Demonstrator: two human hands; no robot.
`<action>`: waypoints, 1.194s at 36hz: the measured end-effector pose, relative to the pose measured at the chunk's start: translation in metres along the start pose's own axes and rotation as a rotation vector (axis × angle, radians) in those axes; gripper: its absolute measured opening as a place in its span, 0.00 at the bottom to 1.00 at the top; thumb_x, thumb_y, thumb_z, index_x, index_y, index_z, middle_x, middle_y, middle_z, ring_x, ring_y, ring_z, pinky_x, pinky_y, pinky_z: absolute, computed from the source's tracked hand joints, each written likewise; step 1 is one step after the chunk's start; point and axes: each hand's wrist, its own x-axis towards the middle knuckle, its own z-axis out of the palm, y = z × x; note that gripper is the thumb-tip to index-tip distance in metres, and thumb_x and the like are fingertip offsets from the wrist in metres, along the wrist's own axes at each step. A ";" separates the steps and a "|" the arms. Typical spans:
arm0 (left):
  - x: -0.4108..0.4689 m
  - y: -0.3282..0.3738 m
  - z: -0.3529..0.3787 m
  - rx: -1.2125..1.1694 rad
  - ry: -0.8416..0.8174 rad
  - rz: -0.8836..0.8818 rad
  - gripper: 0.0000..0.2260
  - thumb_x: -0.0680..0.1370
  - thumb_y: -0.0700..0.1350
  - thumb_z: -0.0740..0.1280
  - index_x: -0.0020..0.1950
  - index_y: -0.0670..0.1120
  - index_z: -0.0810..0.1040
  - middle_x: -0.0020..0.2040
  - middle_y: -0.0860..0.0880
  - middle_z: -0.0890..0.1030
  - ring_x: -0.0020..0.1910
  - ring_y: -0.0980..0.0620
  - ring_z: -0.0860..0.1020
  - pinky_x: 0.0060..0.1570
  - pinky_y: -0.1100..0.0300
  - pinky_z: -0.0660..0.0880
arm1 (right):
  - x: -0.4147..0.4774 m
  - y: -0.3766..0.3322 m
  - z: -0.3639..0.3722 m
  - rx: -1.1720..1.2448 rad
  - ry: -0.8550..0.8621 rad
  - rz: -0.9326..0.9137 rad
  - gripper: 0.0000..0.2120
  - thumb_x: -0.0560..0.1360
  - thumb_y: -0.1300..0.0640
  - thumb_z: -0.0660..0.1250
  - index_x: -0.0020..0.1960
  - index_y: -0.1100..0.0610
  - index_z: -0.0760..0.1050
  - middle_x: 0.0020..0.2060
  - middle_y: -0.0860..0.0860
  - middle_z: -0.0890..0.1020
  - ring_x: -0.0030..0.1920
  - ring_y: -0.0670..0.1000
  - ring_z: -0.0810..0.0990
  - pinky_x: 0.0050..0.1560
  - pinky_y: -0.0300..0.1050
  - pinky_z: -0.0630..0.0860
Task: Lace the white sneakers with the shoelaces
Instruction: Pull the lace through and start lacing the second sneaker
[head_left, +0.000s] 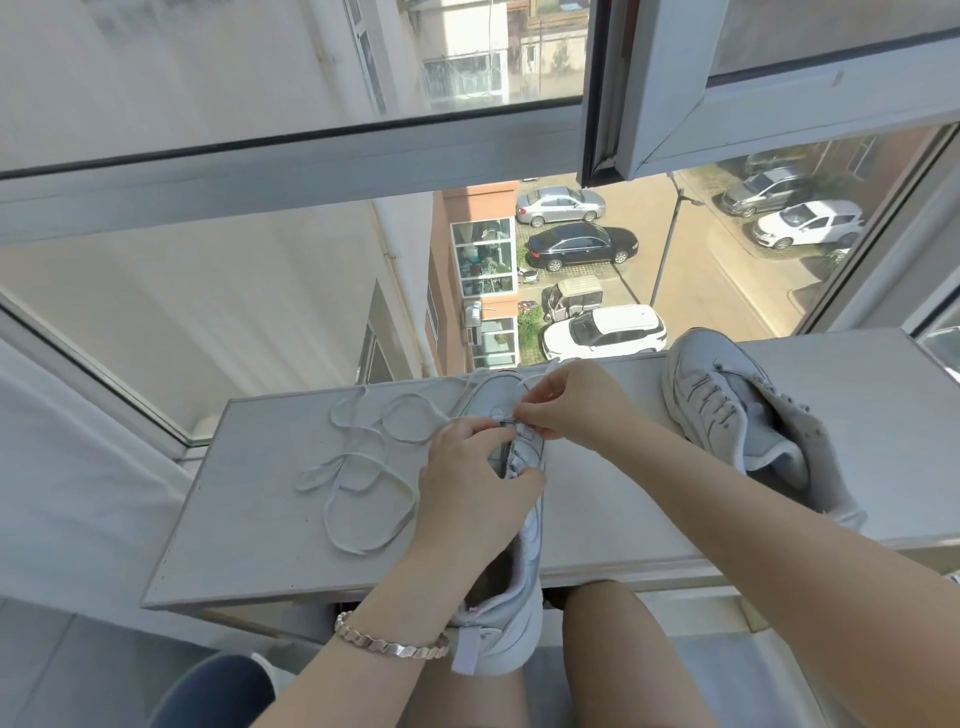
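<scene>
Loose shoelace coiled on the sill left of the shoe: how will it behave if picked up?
Probably floppy: the shoelace lies in slack loops on the sill. Likely light and flat, so it should trail and may snag rather than slide as one piece.

This is a flat on an upper floor, seen at a window. A pale windowsill (291, 499) runs under large glass panes with white frames (291, 150), one sash (727, 93) swung open. Far below lie a paved yard with parked cars (582, 247) and neighbouring apartment blocks (483, 270) with enclosed balconies.
</scene>
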 end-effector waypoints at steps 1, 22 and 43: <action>0.000 0.000 0.000 -0.007 -0.001 0.000 0.19 0.72 0.45 0.68 0.63 0.51 0.77 0.60 0.58 0.70 0.66 0.56 0.64 0.67 0.56 0.62 | 0.001 -0.001 0.000 0.013 -0.008 0.012 0.07 0.70 0.59 0.71 0.34 0.54 0.79 0.34 0.54 0.83 0.34 0.47 0.80 0.46 0.42 0.80; -0.001 0.001 0.000 -0.068 -0.012 -0.025 0.24 0.65 0.51 0.66 0.61 0.50 0.79 0.61 0.56 0.72 0.65 0.55 0.68 0.66 0.50 0.66 | 0.002 0.017 -0.010 0.076 -0.167 -0.327 0.10 0.70 0.64 0.72 0.35 0.52 0.75 0.35 0.48 0.79 0.36 0.45 0.77 0.39 0.32 0.73; 0.008 -0.008 -0.011 -0.012 -0.172 -0.091 0.39 0.62 0.60 0.63 0.73 0.53 0.63 0.76 0.57 0.58 0.74 0.55 0.56 0.72 0.49 0.57 | -0.003 -0.005 -0.017 -0.922 -0.161 -0.957 0.06 0.72 0.59 0.71 0.46 0.51 0.82 0.47 0.49 0.79 0.43 0.53 0.80 0.35 0.41 0.67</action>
